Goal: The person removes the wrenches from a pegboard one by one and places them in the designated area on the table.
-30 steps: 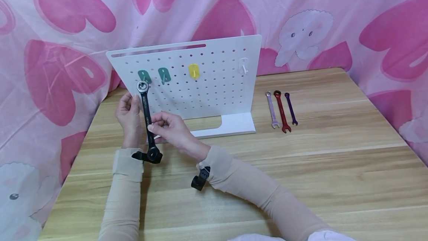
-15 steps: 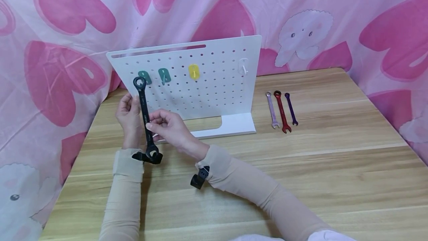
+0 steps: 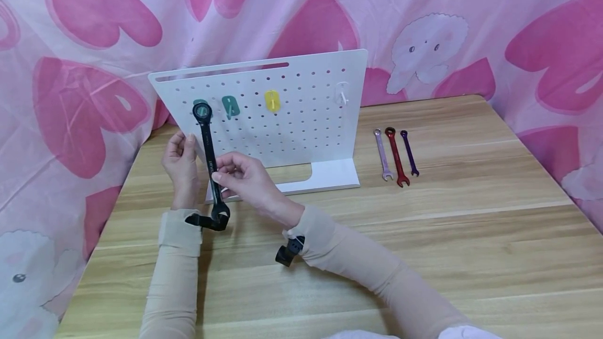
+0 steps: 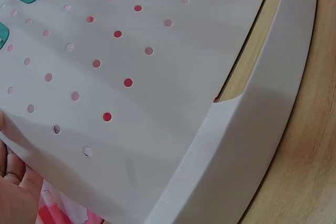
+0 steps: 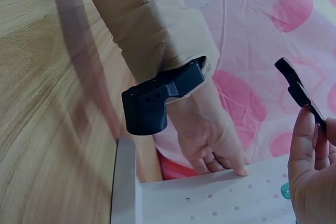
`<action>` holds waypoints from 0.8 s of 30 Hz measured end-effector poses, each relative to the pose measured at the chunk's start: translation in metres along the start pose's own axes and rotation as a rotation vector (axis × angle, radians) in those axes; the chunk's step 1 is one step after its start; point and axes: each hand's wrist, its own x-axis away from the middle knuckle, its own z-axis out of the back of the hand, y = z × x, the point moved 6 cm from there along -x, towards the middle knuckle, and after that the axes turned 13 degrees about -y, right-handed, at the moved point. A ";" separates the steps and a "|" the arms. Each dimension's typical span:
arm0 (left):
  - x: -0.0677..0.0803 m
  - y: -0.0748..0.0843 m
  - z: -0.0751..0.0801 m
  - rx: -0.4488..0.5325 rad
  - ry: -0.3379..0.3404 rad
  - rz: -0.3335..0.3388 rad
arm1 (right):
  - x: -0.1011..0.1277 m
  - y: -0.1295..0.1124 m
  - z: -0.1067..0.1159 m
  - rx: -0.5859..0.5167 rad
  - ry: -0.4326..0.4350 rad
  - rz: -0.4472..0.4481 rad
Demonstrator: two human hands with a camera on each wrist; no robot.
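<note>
In the head view my right hand (image 3: 249, 182) pinches a black combination wrench (image 3: 208, 145) near its middle, between thumb and fingers. The wrench stands nearly upright, ring end on top, and that ring overlaps the leftmost green hook (image 3: 197, 102) of a white pegboard (image 3: 292, 130). The open end (image 5: 289, 72) shows in the right wrist view. My left hand (image 3: 182, 171) holds the pegboard's left edge; its thumb lies on the front and the curled fingers are behind, as the right wrist view shows of this left hand (image 5: 207, 135).
Also on the board are a second green hook (image 3: 231, 105), a yellow hook (image 3: 272, 101) and a clear hook (image 3: 342, 94). Right of it, a light purple wrench (image 3: 383, 156), a red wrench (image 3: 397, 157) and a dark purple wrench (image 3: 410, 153) lie on the wooden table (image 3: 471, 198).
The wrench's ring end has risen over the leftmost green hook, and the wrench has turned in my right hand, which has shifted slightly right. My left hand stays at the board's edge.
</note>
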 end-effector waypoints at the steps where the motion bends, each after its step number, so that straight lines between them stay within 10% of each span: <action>1: 0.000 0.000 0.000 0.004 0.000 0.006 | 0.001 -0.001 0.001 0.000 -0.002 0.006; 24: 0.001 -0.001 0.001 -0.057 -0.003 0.023 | 0.026 -0.016 0.017 0.051 -0.021 0.047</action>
